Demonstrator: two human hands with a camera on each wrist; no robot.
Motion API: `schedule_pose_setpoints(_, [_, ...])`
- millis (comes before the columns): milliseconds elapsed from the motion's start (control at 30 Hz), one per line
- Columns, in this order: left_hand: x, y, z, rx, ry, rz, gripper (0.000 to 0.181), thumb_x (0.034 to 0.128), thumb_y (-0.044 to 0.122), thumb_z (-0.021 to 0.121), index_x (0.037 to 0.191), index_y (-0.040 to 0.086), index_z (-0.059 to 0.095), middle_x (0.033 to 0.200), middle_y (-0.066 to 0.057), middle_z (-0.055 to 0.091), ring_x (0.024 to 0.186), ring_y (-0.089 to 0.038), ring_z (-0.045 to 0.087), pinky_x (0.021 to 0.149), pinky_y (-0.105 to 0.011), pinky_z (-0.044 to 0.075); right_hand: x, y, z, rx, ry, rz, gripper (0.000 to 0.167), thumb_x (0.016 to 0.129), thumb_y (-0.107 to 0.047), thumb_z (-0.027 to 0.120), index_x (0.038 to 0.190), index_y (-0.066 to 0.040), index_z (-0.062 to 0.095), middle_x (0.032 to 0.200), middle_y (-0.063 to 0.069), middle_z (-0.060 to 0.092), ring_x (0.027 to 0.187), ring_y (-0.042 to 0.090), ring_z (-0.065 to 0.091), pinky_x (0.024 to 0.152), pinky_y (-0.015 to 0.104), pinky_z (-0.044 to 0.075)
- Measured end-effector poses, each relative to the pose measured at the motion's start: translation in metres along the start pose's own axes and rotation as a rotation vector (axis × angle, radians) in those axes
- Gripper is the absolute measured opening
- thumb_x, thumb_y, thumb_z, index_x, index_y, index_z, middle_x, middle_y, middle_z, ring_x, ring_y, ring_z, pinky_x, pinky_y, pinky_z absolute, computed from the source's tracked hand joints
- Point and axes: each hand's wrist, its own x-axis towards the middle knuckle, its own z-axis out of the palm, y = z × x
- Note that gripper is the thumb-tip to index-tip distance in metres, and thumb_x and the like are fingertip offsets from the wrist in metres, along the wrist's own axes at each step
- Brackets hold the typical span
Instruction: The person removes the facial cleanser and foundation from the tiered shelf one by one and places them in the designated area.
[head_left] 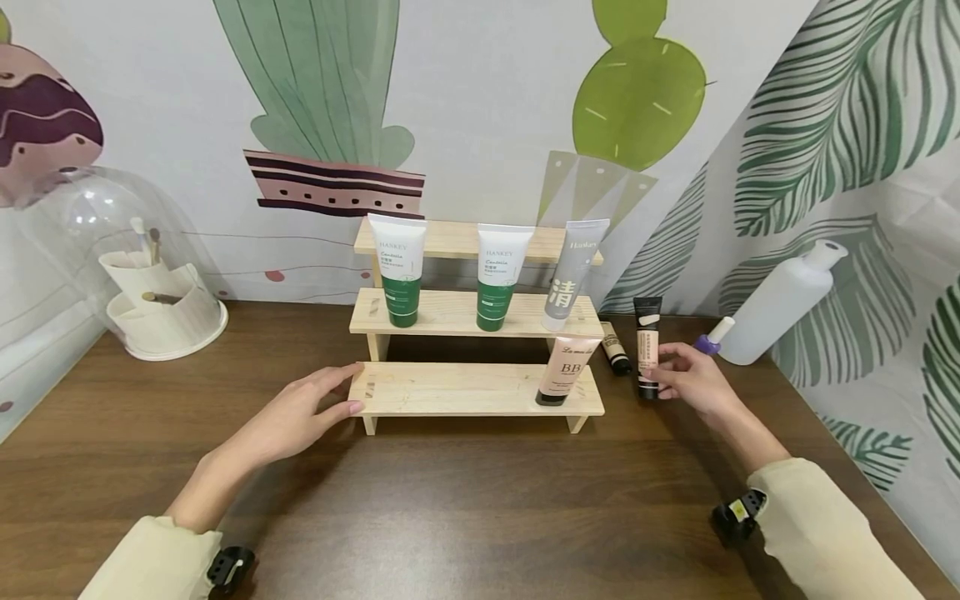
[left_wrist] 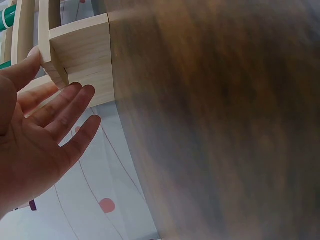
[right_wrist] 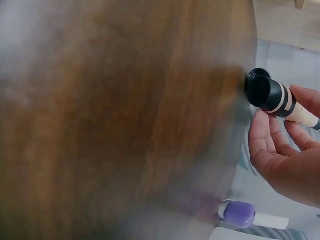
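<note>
The left hand touches the left end of the wooden tiered stand; in the left wrist view its thumb and fingers lie at the edge of a board. The right hand pinches a beige tube with black ends, held upright right of the stand; the right wrist view shows its black cap near the fingers. On the middle tier stand two green-and-white tubes and a grey tube. A pink BB tube leans on the lowest tier.
Another small beige-and-black tube lies behind the held one. At the right are a purple bottle with a white cap and a translucent white bottle. A clear dome covers a white brush holder at the left.
</note>
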Motion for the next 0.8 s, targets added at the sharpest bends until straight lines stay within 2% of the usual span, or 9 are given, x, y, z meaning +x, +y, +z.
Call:
schedule_pose_setpoints(300, [0.000,-0.001,0.000,-0.003,-0.010,-0.022,0.050,0.0887,0.021,0.061,0.130,-0.003,0.046,0.124,-0.021,0.052,0.106,-0.033,0.053,0.089,-0.049,0.042,0.014,0.009,-0.002,-0.018,0.012,0.040,0.049,0.086,-0.003,0.060,0.123,0.015,0.035,0.078,0.003,0.056,0.060,0.008,0.052,0.057,0.027,0.053])
schedule_pose_setpoints(800, [0.000,0.000,-0.001,0.005,-0.013,-0.022,0.050,0.0890,0.023,0.061,0.129,-0.004,0.046,0.124,-0.022,0.051,0.106,-0.034,0.053,0.089,-0.050,0.042,0.025,0.017,-0.003,-0.034,0.018,0.129,0.049,0.086,-0.009,0.062,0.122,0.016,0.039,0.065,-0.003,0.054,0.053,0.006,0.050,0.054,0.025,0.051])
